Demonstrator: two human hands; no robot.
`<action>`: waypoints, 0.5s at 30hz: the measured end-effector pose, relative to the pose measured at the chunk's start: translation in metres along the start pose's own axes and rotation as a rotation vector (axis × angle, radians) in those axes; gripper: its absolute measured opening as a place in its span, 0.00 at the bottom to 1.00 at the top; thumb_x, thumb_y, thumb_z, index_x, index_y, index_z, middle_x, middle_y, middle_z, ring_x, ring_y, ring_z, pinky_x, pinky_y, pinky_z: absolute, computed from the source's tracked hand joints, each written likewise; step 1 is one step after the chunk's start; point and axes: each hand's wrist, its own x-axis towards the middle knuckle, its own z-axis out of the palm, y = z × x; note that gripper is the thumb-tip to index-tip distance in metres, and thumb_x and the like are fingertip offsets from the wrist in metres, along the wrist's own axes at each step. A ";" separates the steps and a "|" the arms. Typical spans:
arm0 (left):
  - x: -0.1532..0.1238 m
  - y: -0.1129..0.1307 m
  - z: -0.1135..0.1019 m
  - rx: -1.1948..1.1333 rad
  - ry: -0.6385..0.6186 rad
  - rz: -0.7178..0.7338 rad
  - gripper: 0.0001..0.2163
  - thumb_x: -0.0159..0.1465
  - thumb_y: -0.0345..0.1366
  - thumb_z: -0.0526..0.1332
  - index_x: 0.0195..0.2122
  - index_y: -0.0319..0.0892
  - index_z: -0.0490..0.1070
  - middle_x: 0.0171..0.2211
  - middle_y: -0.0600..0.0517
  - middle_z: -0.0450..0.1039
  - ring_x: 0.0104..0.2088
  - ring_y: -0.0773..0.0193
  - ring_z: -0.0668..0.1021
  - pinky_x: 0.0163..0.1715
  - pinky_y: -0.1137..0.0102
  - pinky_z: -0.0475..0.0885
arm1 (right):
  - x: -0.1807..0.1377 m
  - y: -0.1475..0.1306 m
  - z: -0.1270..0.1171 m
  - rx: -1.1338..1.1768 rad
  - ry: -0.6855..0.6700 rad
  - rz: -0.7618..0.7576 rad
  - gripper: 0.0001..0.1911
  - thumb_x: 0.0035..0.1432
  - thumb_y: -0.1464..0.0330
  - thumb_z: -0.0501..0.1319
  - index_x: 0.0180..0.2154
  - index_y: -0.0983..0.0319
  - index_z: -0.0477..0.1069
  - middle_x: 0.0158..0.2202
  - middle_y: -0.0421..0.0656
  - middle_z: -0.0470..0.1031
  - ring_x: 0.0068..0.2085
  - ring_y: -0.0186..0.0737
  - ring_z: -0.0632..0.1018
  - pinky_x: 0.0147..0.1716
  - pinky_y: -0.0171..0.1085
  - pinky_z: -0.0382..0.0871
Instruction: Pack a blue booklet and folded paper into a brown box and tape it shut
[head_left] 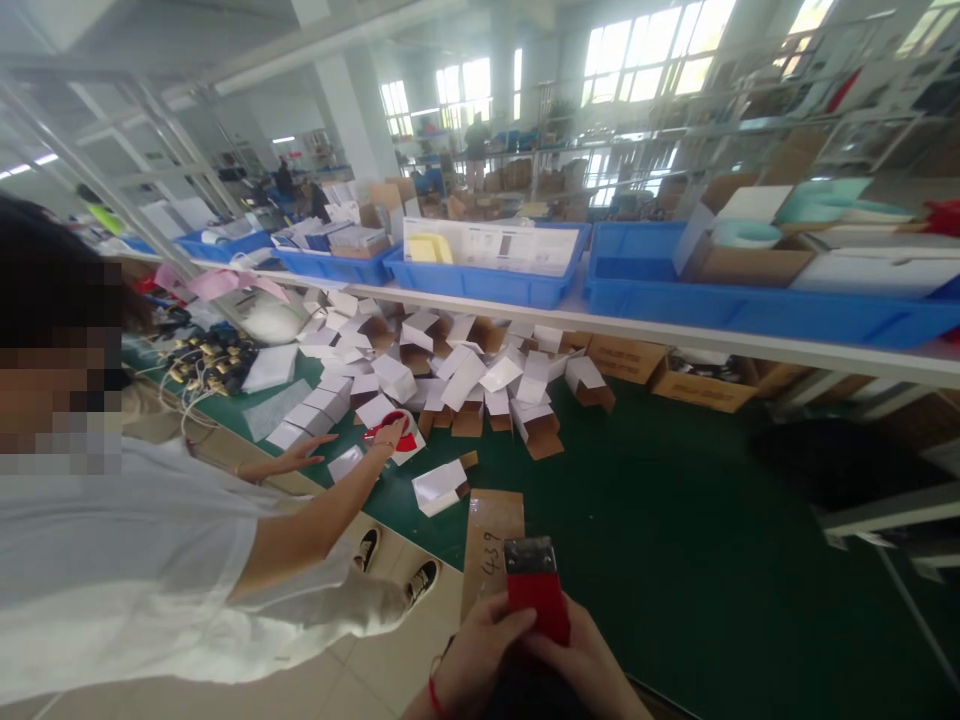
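Note:
My left hand and my right hand are both closed round a red tape dispenser with a metal plate at its far end. It is held close in front of me, over the near edge of the table. Just beyond my left hand, a flat brown cardboard piece marked "439" lies on the green table. Past it a white box rests on its side with a brown flap out. The lower part of the dispenser is hidden by my hands.
A co-worker in a white shirt stands at the left, one hand on another red tape dispenser. Many white boxes are heaped behind. Above them runs a shelf with blue bins. Brown cartons sit underneath.

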 end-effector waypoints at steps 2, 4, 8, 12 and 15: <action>-0.001 0.004 -0.004 0.142 -0.027 0.033 0.21 0.56 0.48 0.66 0.44 0.37 0.80 0.44 0.43 0.81 0.50 0.45 0.78 0.53 0.58 0.71 | -0.003 -0.004 0.001 0.044 0.001 0.031 0.29 0.49 0.55 0.73 0.47 0.66 0.75 0.42 0.50 0.80 0.45 0.57 0.79 0.45 0.48 0.72; -0.001 0.005 -0.007 0.241 -0.047 0.061 0.20 0.58 0.44 0.63 0.47 0.37 0.79 0.46 0.45 0.80 0.50 0.47 0.78 0.54 0.58 0.71 | -0.005 -0.007 0.004 0.074 -0.002 0.044 0.27 0.48 0.56 0.73 0.44 0.66 0.76 0.40 0.49 0.80 0.41 0.53 0.79 0.42 0.46 0.72; -0.002 0.000 -0.015 0.284 -0.053 0.096 0.16 0.60 0.43 0.61 0.44 0.38 0.79 0.45 0.45 0.80 0.49 0.48 0.79 0.53 0.58 0.71 | -0.003 0.001 0.005 0.066 0.071 0.075 0.28 0.46 0.52 0.74 0.41 0.68 0.77 0.37 0.50 0.81 0.37 0.51 0.80 0.38 0.44 0.72; 0.000 -0.006 -0.032 0.101 0.018 0.016 0.21 0.55 0.52 0.68 0.40 0.40 0.75 0.42 0.45 0.80 0.45 0.49 0.80 0.46 0.59 0.75 | -0.003 0.012 -0.003 0.046 0.182 0.080 0.31 0.45 0.47 0.73 0.38 0.67 0.75 0.32 0.50 0.80 0.32 0.50 0.80 0.34 0.43 0.72; 0.002 -0.008 -0.050 0.045 0.098 0.000 0.27 0.48 0.60 0.71 0.35 0.40 0.74 0.38 0.47 0.78 0.41 0.52 0.81 0.45 0.60 0.75 | -0.006 0.016 -0.013 0.026 0.237 0.126 0.33 0.43 0.45 0.74 0.37 0.66 0.73 0.29 0.49 0.80 0.30 0.50 0.80 0.31 0.43 0.73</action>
